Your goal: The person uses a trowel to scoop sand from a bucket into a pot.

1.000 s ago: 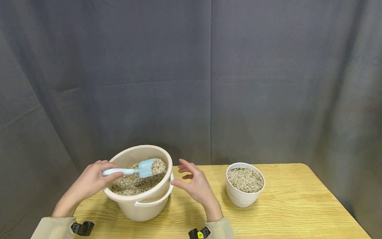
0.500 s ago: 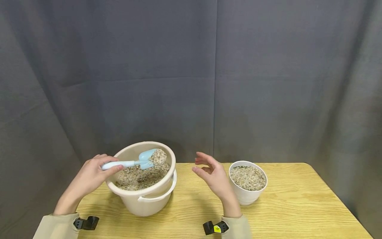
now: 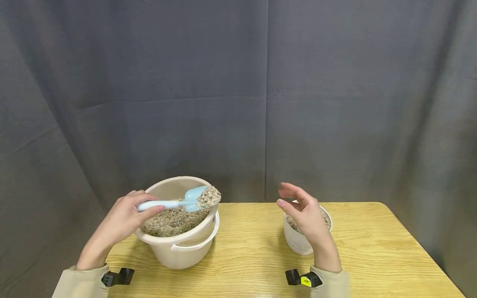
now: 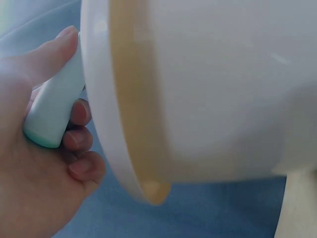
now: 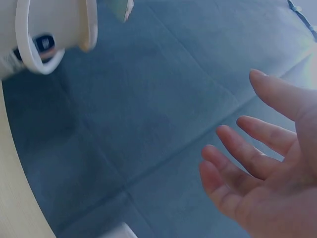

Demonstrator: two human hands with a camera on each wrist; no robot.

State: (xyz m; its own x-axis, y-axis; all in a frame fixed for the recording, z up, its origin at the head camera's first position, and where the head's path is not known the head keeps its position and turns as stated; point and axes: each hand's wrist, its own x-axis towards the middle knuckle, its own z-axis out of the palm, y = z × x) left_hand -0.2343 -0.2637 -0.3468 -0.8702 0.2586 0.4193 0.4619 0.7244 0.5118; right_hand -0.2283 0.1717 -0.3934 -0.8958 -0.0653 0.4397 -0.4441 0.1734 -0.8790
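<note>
My left hand grips the pale blue handle of a small hand trowel, its blade heaped with tan gravel. The blade hangs over the right rim of a cream bucket that holds more of this gravel. In the left wrist view, the fingers curl round the trowel handle beside the bucket's rim. My right hand is held in the air, fingers loosely bent and holding nothing. It overlaps a white pot of gravel in the head view, partly hiding it.
Both containers stand on a light wooden table, the bucket left and the pot right. A white carrying handle hangs down the bucket's side. Behind the table a dark grey curtain rises.
The right hand has moved right, from beside the bucket to the white pot. The left hand has lifted the loaded trowel and shifted it right, to the bucket's rim.
</note>
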